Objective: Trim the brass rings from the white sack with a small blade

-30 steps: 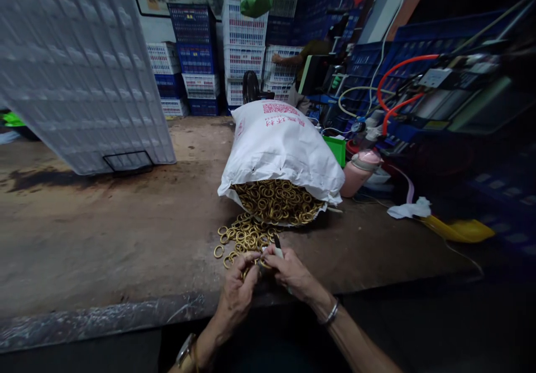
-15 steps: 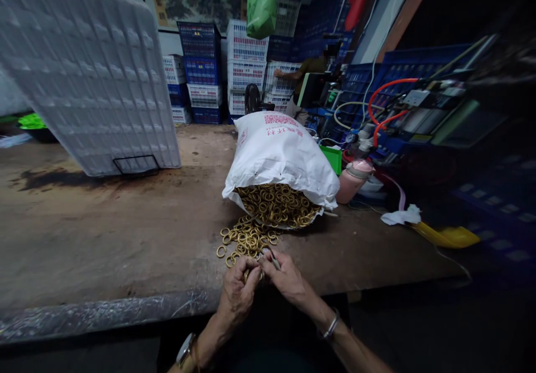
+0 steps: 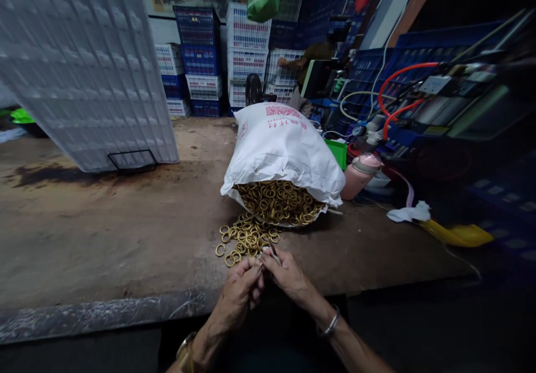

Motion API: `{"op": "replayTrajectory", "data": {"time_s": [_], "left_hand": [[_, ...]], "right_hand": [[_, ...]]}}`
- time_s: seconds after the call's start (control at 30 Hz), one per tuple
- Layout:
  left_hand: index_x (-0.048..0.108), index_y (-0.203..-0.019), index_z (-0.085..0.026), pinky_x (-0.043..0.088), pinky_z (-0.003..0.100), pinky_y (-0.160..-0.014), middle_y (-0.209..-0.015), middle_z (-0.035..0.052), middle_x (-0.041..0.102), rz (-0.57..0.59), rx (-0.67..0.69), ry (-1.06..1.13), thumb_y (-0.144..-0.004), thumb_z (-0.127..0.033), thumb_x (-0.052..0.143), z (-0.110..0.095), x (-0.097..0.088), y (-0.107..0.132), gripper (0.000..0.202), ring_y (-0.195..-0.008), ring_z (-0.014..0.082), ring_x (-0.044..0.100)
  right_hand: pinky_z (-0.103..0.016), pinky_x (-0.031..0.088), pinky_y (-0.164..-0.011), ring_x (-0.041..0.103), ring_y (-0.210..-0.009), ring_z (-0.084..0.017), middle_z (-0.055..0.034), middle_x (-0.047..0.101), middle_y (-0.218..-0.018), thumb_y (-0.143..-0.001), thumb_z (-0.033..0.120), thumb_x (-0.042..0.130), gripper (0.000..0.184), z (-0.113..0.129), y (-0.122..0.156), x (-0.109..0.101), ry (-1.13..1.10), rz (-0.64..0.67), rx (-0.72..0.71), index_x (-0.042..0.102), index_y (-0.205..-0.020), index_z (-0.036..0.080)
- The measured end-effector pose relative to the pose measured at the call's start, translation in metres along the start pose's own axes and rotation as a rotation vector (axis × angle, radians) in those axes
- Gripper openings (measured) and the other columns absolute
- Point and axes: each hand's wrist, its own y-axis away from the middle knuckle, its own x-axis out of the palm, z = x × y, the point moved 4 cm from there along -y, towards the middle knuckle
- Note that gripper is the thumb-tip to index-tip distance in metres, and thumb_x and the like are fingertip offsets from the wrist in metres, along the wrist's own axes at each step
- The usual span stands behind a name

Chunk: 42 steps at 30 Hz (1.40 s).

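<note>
A white sack (image 3: 280, 149) lies on its side on the worn table (image 3: 104, 239), its mouth spilling several brass rings (image 3: 251, 238) toward me. My left hand (image 3: 239, 293) and my right hand (image 3: 288, 275) meet just in front of the spilled rings, fingers pinched together. The right hand holds a thin dark tool (image 3: 274, 252) that sticks up between its fingers. The left hand's fingers are closed around something small near the tool's tip; I cannot make out what. A watch is on my left wrist, a bracelet on my right.
A white ribbed tray (image 3: 84, 66) leans on a stand at the left. Stacked blue and white crates (image 3: 218, 55) line the back, where another person (image 3: 314, 55) works. A pink bottle (image 3: 359, 175), a green box, hoses, a white rag and a yellow scoop (image 3: 456, 233) lie right.
Both hands have drawn slightly toward me from the ring pile and stay pinched together. The camera view shifted a little.
</note>
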Motion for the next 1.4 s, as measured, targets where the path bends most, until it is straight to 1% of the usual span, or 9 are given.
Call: {"op": "replayTrajectory", "data": {"time_s": [0.13, 0.27, 0.37, 0.7, 0.87, 0.97, 1.07, 1.23, 1.4], "left_hand": [[0.048, -0.074, -0.018, 0.021, 0.014, -0.036, -0.056, -0.0065, 0.046, -0.073, 0.012, -0.027, -0.072, -0.044, 0.061, -0.002, -0.001, -0.001, 0.029, -0.038, 0.0027, 0.033], [0.047, -0.072, -0.018, 0.022, 0.015, -0.035, -0.055, -0.0067, 0.046, -0.123, 0.019, -0.092, -0.07, -0.046, 0.062, -0.002, -0.002, -0.004, 0.032, -0.038, 0.0032, 0.033], [0.044, -0.069, -0.019, 0.023, 0.015, -0.036, -0.052, -0.0072, 0.045, -0.132, 0.047, -0.142, -0.069, -0.047, 0.062, -0.003, -0.002, -0.005, 0.034, -0.038, 0.0035, 0.032], [0.046, -0.064, -0.018, 0.024, 0.017, -0.038, -0.051, -0.0058, 0.045, -0.112, 0.136, -0.222, -0.07, -0.048, 0.061, -0.011, 0.002, 0.0, 0.034, -0.039, 0.0046, 0.032], [0.051, -0.069, -0.017, 0.025, 0.017, -0.038, -0.053, -0.0035, 0.047, 0.047, 0.102, -0.202, -0.075, -0.043, 0.059, -0.017, 0.011, 0.016, 0.028, -0.041, 0.0047, 0.035], [0.05, -0.074, -0.018, 0.023, 0.015, -0.034, -0.056, -0.0046, 0.049, 0.042, 0.018, -0.004, -0.076, -0.042, 0.059, -0.016, 0.009, 0.014, 0.026, -0.038, 0.004, 0.033], [0.05, -0.073, -0.017, 0.027, 0.015, -0.034, -0.066, -0.0019, 0.053, -0.02, 0.024, 0.143, -0.076, -0.043, 0.058, -0.016, 0.001, 0.007, 0.027, -0.042, 0.0044, 0.037], [0.054, -0.073, -0.014, 0.031, 0.015, -0.036, -0.07, 0.0016, 0.056, -0.044, 0.035, 0.183, -0.076, -0.038, 0.059, -0.014, -0.006, 0.004, 0.026, -0.048, 0.0056, 0.043], [0.052, -0.083, -0.017, 0.031, 0.015, -0.037, -0.07, 0.0002, 0.058, -0.047, 0.001, 0.26, -0.071, -0.031, 0.064, -0.016, -0.009, 0.005, 0.022, -0.049, 0.0072, 0.047]], "right_hand": [[-0.021, 0.034, -0.054, 0.044, -0.055, -0.01, 0.0024, 0.049, -0.058, -0.085, 0.036, 0.036, 0.027, -0.001, 0.002, -0.006, 0.179, -0.071, -0.025, 0.048, -0.068, 0.019], [-0.021, 0.032, -0.057, 0.048, -0.06, -0.011, 0.0003, 0.056, -0.067, -0.079, 0.017, 0.038, 0.014, -0.002, 0.009, -0.001, 0.443, 0.065, -0.135, 0.051, -0.077, 0.019], [-0.022, 0.031, -0.058, 0.048, -0.061, -0.012, -0.0006, 0.057, -0.068, -0.07, 0.008, 0.037, 0.021, -0.005, 0.012, 0.001, 0.567, 0.09, -0.152, 0.052, -0.08, 0.019], [-0.023, 0.03, -0.058, 0.052, -0.063, -0.013, -0.001, 0.06, -0.071, -0.064, 0.005, 0.037, 0.033, -0.007, 0.008, 0.0, 0.643, 0.116, -0.132, 0.052, -0.089, 0.019], [-0.024, 0.027, -0.053, 0.054, -0.06, -0.015, -0.0027, 0.062, -0.068, -0.075, 0.011, 0.038, 0.025, -0.031, -0.003, -0.027, 0.777, -0.052, 0.048, 0.055, -0.091, 0.019], [-0.024, 0.029, -0.056, 0.057, -0.063, -0.015, -0.0036, 0.063, -0.075, -0.079, 0.014, 0.039, 0.022, -0.033, -0.007, -0.035, 0.769, -0.14, 0.007, 0.055, -0.095, 0.02], [-0.024, 0.031, -0.058, 0.059, -0.069, -0.016, -0.0034, 0.065, -0.08, -0.083, 0.018, 0.04, 0.018, -0.03, -0.009, -0.03, 0.739, -0.173, -0.042, 0.054, -0.095, 0.02], [-0.025, 0.03, -0.058, 0.06, -0.074, -0.018, -0.0047, 0.065, -0.085, -0.084, 0.029, 0.045, 0.015, -0.026, -0.016, -0.017, 0.815, -0.249, -0.013, 0.052, -0.094, 0.02], [-0.025, 0.027, -0.057, 0.058, -0.071, -0.016, -0.004, 0.064, -0.081, -0.082, 0.019, 0.043, 0.013, -0.024, -0.022, -0.016, 0.885, -0.25, 0.014, 0.052, -0.091, 0.02]]}}
